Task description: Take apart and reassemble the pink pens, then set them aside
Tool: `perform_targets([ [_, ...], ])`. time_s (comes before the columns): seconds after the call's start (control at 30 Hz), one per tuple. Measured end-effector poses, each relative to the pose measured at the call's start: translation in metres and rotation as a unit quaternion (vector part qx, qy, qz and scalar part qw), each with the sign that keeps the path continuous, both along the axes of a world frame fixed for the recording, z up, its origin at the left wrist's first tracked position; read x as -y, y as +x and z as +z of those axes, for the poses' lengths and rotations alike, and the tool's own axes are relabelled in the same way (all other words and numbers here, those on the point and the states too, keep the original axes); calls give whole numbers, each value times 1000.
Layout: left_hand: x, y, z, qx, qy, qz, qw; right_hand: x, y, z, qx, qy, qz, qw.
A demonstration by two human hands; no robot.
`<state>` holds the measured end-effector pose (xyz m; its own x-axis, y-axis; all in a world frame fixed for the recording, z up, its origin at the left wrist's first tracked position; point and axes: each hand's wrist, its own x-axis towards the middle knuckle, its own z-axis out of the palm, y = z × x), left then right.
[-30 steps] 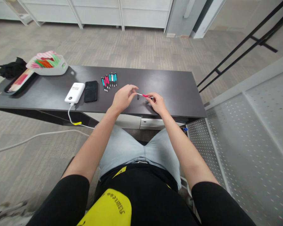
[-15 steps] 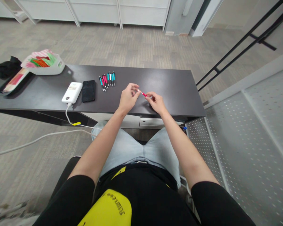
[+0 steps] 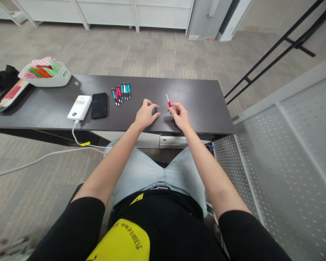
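The 2 hands work apart, both low over the near edge of the dark surface (image 3: 195,94). The right hand (image 3: 179,115) is pinched on a red pen piece (image 3: 168,103), held nearly upright, with a thin white refill tip sticking up out of it. The left hand (image 3: 146,114) has its fingertips closed on a small dark part (image 3: 155,110), at or just above the surface, a little to the left of the red piece and not touching it.

It looks like a pen in 2 pieces, with its parts being fitted or sorted 1 at a time. Joining them would call for bringing the dark part across to the red piece and lining it up along the refill, since both are small and easy to drop.

Further back lies a tidy row of teal and red pens (image 3: 121,92). To its left lie a black phone (image 3: 99,105) and a white power bank (image 3: 79,107) whose cable (image 3: 75,135) drops off the edge. At the far left sits a white basket (image 3: 60,80) of coloured parts.

The power bank's label is too small to read. The yellow patch (image 3: 122,239) on the black shirt carries dark lettering, seen upside down and unclear.
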<state>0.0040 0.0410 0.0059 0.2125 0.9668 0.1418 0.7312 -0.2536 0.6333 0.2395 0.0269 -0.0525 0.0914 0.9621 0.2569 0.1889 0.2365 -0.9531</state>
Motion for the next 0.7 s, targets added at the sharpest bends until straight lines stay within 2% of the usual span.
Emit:
perform_targets([
  [0.2, 0, 4, 7, -99, -26, -5, 995, 2, -2, 6, -10, -29, -9, 999],
  [0.4, -6, 3, 8, -138, -16, -19, 990, 3, -3, 12, -13, -32, -12, 999],
  [0.6, -25, 1, -6, -91, -32, -19, 995, 4, -1, 11, 20, -38, -3, 999],
  [0.7, -32, 0, -14, -48, -13, -27, 998, 6, 1, 12, 47, -44, -1, 998],
])
